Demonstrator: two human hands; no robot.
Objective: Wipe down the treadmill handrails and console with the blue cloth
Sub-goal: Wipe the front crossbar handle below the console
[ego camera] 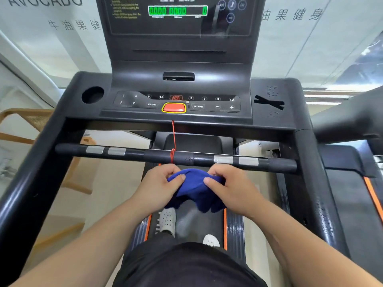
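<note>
I hold the blue cloth (193,188) bunched between both hands, just below and in front of the black front crossbar (145,154). My left hand (159,186) pinches its left edge, and my right hand (230,189) pinches its right edge. The cloth hangs down over the belt and touches no part of the treadmill. Above the crossbar sits the black console (178,85) with its button panel, red stop key (173,107) and lit green display (177,10). The left handrail (39,162) and right handrail (317,168) run back along either side.
A red safety cord (173,137) hangs from the console and is tied around the crossbar. A round cup holder (92,94) sits on the console's left. My white shoes (166,221) stand on the belt. A wooden chair (27,125) is at left, another treadmill (356,162) at right.
</note>
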